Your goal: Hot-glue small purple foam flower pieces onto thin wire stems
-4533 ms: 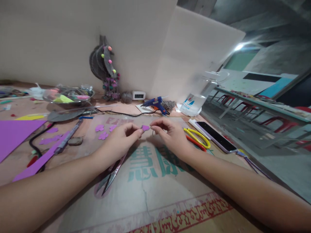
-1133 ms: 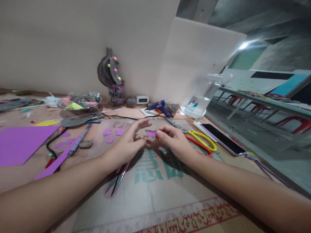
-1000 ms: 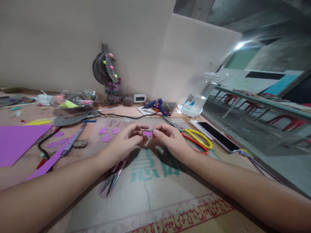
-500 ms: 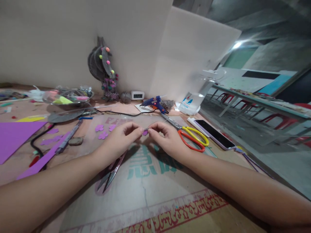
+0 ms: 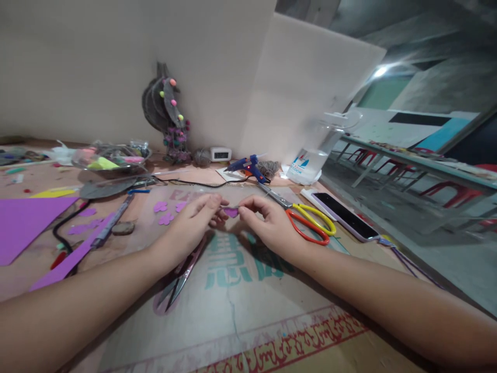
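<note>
A small purple foam petal piece (image 5: 232,212) is pinched at its right side between the thumb and fingertips of my right hand (image 5: 266,220). Just left of it, my left hand (image 5: 198,215) has its thumb pressed to curled fingers; what they grip, if anything, is too small to make out. Several purple foam flowers (image 5: 166,218) lie on the mat beyond my left wrist. Under that wrist rest thread snips (image 5: 182,277), their blades pointing towards me. Scissors with red and yellow handles (image 5: 310,225) lie right beside my right hand.
At the back are a blue glue gun (image 5: 252,167), a small white clock (image 5: 221,154), a grey decorated craft piece (image 5: 159,103) and a clear jug (image 5: 308,160). A phone (image 5: 345,215) lies right. Purple foam sheet (image 5: 31,225), a pen (image 5: 112,223) and a bowl of scraps (image 5: 112,158) are left.
My left fingertips have drawn back a little to the left and loosened from their earlier pinch, so more of the purple piece shows. My right hand stays nearly in place.
</note>
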A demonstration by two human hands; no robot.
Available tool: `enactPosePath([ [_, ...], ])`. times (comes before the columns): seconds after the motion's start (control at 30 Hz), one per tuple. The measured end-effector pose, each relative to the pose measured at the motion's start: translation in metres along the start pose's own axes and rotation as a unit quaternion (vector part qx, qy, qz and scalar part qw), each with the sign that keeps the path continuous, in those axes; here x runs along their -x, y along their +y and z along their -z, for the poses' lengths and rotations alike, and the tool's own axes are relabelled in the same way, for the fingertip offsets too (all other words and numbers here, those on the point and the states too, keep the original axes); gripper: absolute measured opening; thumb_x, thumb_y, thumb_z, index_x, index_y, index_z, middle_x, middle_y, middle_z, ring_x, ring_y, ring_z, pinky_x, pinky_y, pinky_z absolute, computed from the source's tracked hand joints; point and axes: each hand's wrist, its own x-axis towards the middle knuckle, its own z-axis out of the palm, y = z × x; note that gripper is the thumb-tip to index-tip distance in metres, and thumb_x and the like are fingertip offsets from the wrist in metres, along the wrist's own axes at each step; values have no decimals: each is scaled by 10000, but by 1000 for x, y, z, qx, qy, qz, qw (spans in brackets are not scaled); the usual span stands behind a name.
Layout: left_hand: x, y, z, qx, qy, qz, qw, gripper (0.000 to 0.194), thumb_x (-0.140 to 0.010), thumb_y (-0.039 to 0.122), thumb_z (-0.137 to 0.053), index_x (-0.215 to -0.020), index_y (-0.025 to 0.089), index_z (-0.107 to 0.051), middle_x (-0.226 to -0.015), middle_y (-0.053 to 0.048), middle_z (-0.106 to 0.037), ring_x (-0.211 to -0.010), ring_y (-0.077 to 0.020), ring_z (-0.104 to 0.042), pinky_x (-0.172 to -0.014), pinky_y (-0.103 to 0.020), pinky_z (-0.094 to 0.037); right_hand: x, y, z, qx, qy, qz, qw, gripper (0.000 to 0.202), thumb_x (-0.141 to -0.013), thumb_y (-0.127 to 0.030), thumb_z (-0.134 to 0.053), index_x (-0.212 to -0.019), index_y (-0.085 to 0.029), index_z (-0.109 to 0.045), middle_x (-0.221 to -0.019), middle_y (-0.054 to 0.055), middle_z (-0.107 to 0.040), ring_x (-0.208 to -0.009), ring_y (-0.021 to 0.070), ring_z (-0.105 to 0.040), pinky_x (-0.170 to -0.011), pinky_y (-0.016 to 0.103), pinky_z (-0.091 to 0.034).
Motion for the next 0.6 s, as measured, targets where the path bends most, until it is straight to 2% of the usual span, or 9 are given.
enactPosePath([
  [0.1,2,2,-2,36,25,24,999,342,-873,450,-446,-974,160,-595,-737,1,-607,-630,-133,-582,-615,-258,-469,0,1,0,-12,7,-8,1000,100,-833,-247,-524,-793,-170,-575,-698,-8,-564,-653,114,-515,-625,250,-413],
  [0.33,3,3,-2,0,14,32,999,324,-848,430,-495,-969,162,-631,-804,-21,-639,-684,-146,-582,-618,-251,-448,1,1,1,-10,35,-8,999,105,-834,-261,-518,-786,-182,-569,-721,6,-568,-692,132,-522,-659,268,-423],
  [0.6,4,6,1,-124,-27,-7,992,244,-828,383,-532,-823,168,-647,-791,-19,-663,-745,-169,-596,-669,-264,-431,0,4,2,10,58,2,998,119,-836,-275,-515,-800,-176,-571,-737,12,-570,-695,136,-516,-658,269,-421],
])
